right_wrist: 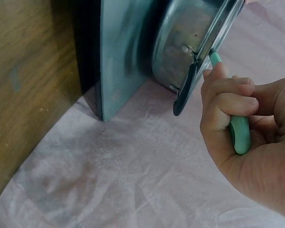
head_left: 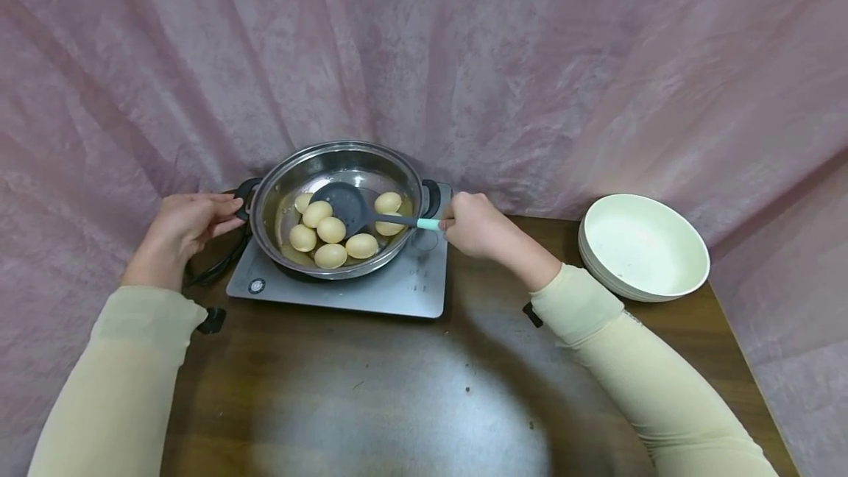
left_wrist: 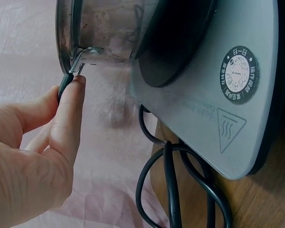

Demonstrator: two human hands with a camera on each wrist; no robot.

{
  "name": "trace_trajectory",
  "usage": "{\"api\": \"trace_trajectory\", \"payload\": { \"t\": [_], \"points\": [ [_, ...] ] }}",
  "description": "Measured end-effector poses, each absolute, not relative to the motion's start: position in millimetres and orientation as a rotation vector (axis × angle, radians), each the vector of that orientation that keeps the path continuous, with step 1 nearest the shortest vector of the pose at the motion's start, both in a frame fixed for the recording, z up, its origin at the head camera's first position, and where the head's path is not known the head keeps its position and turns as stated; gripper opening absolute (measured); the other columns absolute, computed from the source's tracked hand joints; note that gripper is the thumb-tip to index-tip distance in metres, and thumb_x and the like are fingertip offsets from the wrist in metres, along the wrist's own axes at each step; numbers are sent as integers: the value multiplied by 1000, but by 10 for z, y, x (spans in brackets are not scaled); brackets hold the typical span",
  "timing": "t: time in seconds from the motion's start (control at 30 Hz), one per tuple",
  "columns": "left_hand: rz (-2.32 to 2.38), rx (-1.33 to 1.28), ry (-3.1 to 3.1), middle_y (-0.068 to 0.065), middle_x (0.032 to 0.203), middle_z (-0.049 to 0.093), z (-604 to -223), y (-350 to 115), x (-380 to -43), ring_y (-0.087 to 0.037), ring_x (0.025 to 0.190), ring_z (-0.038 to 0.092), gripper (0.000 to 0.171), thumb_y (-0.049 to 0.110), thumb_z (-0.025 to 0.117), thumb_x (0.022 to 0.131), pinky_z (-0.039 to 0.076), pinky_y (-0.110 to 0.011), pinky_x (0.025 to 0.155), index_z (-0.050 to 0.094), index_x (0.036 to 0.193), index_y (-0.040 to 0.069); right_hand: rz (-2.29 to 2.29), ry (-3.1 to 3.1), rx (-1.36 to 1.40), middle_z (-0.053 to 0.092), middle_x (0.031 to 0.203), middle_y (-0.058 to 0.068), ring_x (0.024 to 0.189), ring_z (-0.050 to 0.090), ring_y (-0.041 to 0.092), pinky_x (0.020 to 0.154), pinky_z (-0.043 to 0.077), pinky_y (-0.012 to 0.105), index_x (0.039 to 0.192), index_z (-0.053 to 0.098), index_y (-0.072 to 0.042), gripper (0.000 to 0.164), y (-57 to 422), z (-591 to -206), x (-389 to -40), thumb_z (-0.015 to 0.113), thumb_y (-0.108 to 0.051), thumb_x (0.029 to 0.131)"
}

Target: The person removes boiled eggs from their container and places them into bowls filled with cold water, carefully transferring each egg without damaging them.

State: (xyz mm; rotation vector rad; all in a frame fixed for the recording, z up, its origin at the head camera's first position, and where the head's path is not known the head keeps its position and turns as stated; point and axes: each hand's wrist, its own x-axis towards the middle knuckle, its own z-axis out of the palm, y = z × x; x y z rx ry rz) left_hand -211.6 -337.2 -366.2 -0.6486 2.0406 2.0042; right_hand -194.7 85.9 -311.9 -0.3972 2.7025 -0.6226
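Over the brown wooden tabletop (head_left: 371, 389), the left hand (head_left: 188, 223) pinches the black handle (head_left: 246, 193) at nine o'clock on the round steel pot (head_left: 338, 274), presumably steadying it on the flat grey hotplate (head_left: 417, 293); at three, the right hand (head_left: 473, 223) grips a dark-headed, mint-handled skimmer (head_left: 354, 212) (dipping among pale oval eggs (head_left: 330, 230)). Beyond three stand stacked cream bowls (head_left: 645, 241); pink fabric curtain (head_left: 497, 79) behind.

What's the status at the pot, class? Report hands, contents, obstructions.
Left hand pinching black handle. Right hand gripping ladle. Eight eggs visible inside pot. Ladle's head among them, shaft crossing over one egg.
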Motion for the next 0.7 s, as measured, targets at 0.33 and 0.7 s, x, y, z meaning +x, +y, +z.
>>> {"api": "trace_trajectory", "payload": {
  "t": [0.33,0.7],
  "points": [
    [2051,-636,2013,11,82,66,-3661,-3402,-2122,-7,76,70,12,8,70,84,59,-20,78,70,87,20,-644,2782,-333,54,70,4,54,45,15,45,39,23,81,68,-10,24,885,-3098,-1949,50,-15,96],
    [2031,-654,2028,12,85,64,-3675,-3410,-2099,-6,76,69,12,9,68,85,59,-20,78,68,94,17,-688,2786,-330,47,61,2,53,44,16,45,38,23,68,61,-11,28,925,-3115,-1969,52,-14,94]
  ]
}}
